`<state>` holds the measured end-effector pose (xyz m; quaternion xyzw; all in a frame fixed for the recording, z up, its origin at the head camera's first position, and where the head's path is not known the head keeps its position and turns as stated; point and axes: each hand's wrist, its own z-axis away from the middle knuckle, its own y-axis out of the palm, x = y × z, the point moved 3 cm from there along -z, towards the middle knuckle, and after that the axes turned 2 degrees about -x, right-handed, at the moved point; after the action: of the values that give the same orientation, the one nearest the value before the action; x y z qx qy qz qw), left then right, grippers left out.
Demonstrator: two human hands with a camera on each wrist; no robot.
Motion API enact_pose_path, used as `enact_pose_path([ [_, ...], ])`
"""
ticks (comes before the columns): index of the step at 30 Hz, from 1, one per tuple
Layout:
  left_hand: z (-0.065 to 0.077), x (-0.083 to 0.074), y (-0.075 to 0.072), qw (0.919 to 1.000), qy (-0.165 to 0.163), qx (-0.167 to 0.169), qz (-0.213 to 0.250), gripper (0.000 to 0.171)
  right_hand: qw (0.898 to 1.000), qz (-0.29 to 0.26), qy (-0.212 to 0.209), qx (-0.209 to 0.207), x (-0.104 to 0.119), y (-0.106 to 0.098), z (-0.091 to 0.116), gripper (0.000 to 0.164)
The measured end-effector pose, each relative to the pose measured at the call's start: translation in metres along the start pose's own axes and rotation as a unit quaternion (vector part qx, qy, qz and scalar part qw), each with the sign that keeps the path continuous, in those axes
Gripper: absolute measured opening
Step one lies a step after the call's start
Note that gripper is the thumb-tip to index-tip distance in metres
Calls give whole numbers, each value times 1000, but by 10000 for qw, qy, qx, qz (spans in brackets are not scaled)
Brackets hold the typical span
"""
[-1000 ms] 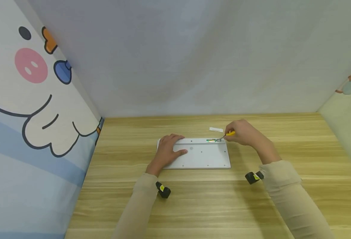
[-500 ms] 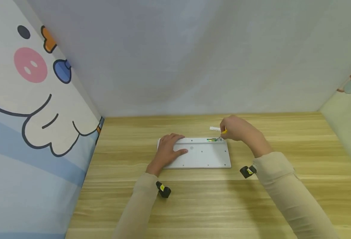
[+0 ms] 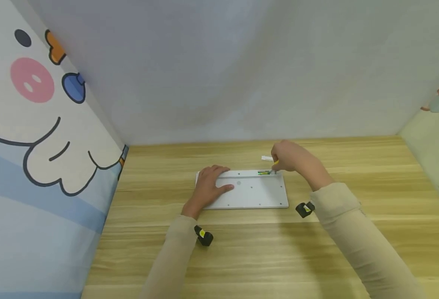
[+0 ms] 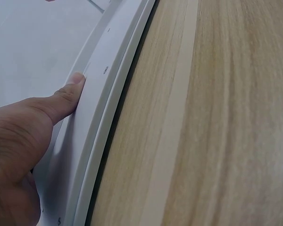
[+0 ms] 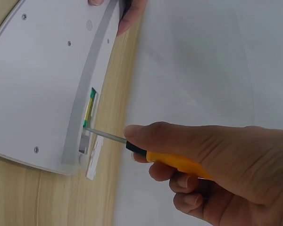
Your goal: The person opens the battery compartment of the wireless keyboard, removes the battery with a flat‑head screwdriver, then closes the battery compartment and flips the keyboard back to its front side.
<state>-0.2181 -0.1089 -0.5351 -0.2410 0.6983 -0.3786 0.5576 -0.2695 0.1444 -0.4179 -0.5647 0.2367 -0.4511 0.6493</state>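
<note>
A white keyboard (image 3: pixel 257 195) lies with its screwed underside up. In its back ridge an uncovered slot holds a green-and-yellow battery (image 5: pixel 88 109). My right hand (image 3: pixel 289 155) grips a screwdriver (image 5: pixel 172 161) by its yellow handle, thumb near the black collar. The metal shaft reaches into the slot, its tip right at the battery's end. Spread over the keyboard's left end, my left hand (image 3: pixel 207 187) presses it down. Its thumb (image 4: pixel 68 94) lies on the underside, and the fingers reach over the far edge.
A small white cover strip (image 3: pixel 267 158) lies behind the keyboard, partly hidden by my right hand. The wooden table (image 3: pixel 249 253) ends at a pale cloth wall (image 3: pixel 219 83) at the back. A cartoon-printed panel (image 3: pixel 73 166) stands at the left.
My right hand has moved left and slightly away from me with the screwdriver, over the slot, and now covers part of the white strip. The left hand stays on the keyboard.
</note>
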Motion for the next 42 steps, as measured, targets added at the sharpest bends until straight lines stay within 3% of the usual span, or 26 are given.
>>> enact_pose_path([
  [7, -2, 0, 1, 10000, -48, 15, -60, 62, 9970, -680, -142, -345, -28, 11, 6, 21],
  [14, -1, -1, 2, 10000, -52, -3, -12, 62, 9865, -1450, -295, -695, -58, 28, 16, 16],
  [23, -1, 0, 2, 9999, -101, 29, -76, 62, 9694, -2337, 242, -713, -78, 52, 29, 26],
  [32, -1, -1, 1, 9999, -128, 13, -32, 62, 9596, -2580, 500, -1008, -84, 72, 31, 28],
  [42, 0, -3, -1, 9999, -150, 41, -18, 62, 9664, -2223, 333, -1249, -76, 67, 34, 22],
])
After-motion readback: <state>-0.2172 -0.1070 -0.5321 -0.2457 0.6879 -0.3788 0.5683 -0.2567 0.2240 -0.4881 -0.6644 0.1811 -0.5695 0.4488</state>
